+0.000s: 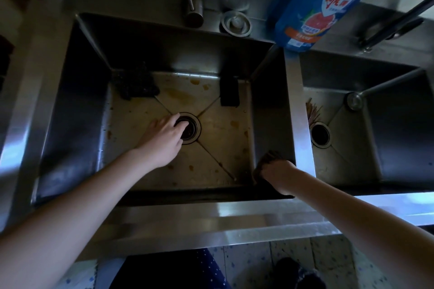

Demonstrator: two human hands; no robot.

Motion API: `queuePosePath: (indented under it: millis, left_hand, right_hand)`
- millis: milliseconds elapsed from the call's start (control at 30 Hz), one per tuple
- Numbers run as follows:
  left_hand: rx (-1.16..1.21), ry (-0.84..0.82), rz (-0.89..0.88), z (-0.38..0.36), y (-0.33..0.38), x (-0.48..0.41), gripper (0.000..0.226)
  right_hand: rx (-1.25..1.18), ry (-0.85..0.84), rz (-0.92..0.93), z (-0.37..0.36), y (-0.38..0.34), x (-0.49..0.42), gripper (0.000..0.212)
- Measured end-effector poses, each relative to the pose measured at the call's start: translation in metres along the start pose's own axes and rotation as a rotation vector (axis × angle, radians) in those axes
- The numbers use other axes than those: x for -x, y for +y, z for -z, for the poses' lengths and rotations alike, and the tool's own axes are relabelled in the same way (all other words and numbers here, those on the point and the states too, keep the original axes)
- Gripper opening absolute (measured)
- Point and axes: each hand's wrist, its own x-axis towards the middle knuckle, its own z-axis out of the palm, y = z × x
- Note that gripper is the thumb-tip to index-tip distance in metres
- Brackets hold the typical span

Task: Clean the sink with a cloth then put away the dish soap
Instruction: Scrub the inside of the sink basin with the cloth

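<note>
Currently grips cloth point(267, 159) in right hand point(279, 177) at front-right corner of sink point(77, 105); touches drain point(191, 128) with left hand point(162, 141), hold unclear; dish soap point(303, 0) on back rim, label point(333, 4) illegible.

We are counting two basins, the large sink point(77, 124) around the central drain point(193, 129) and a smaller basin point(399, 138) right of it with a second drain point(319, 135). We are seeing two hands, the left hand point(162, 141) at the central drain and the right hand point(279, 176) to its right holding one brown cloth point(267, 159). Behind that drain we are tallying one dark scrubber point(135, 84), one black sponge point(229, 92), one round plug point(235, 23) and one blue dish soap bottle point(324, 4).
</note>
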Motion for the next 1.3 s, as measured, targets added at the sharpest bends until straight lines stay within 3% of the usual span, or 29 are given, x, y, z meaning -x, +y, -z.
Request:
queuePosePath:
  millis: [200, 433, 800, 1300]
  left_hand:
    - [-0.020, 0.000, 0.013, 0.002, -0.004, 0.003, 0.051]
    - [-0.029, -0.016, 0.031, 0.003, -0.007, 0.001, 0.050]
    - [0.021, -0.096, -0.027, -0.011, 0.026, -0.001, 0.051]
    - [0.076, -0.309, -0.043, -0.031, 0.062, 0.072, 0.062]
  right_hand:
    - [0.013, 0.149, -0.129, 0.017, 0.023, -0.022, 0.044]
    - [0.001, 0.233, -0.305, 0.039, 0.046, -0.037, 0.069]
    - [-0.006, 0.202, -0.151, 0.014, 0.021, -0.014, 0.051]
    - [-0.060, 0.247, -0.167, 0.005, 0.006, 0.010, 0.044]
